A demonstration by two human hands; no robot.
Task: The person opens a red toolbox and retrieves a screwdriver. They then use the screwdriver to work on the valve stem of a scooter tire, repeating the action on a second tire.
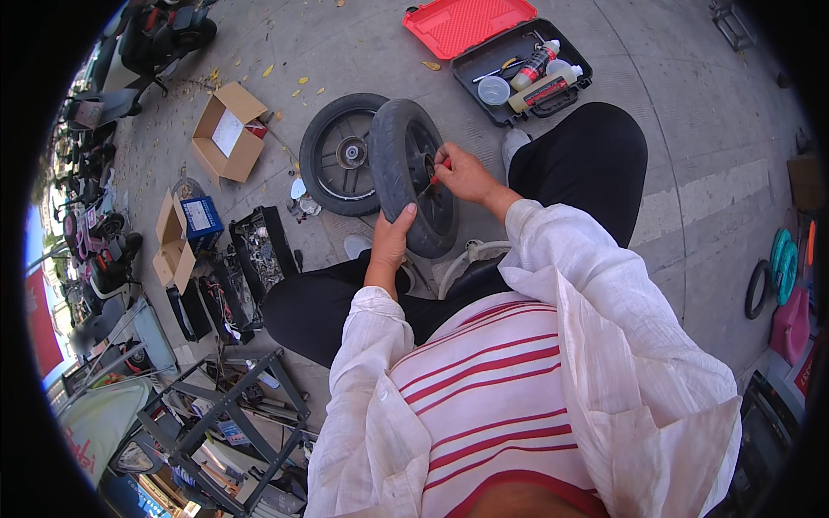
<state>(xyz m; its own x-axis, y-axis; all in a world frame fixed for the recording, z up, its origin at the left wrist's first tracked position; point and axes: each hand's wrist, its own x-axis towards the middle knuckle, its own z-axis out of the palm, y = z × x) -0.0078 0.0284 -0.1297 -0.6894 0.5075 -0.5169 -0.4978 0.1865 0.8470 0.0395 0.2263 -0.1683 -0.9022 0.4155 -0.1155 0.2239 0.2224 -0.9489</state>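
Note:
A scooter wheel with a black tyre (393,164) stands tilted upright in front of me. My left hand (390,246) is closed on its near lower edge, thumb against the tread. At the hub on the wheel's right side, my right hand (467,175) is closed around a small red-handled tool (444,166). The tool's tip is hidden at the hub, so its exact kind does not show. Behind and to the left, a second spoked wheel (315,164) lies flat on the ground, its metal hub facing up.
An open black toolbox (553,105) with a red lid (466,26) holds bottles, a tub and tools. At the left are a cardboard box (244,160), an opened carton (175,250), a blue box (201,217) and a black tray of small parts (281,259). A metal frame (216,423) stands lower left.

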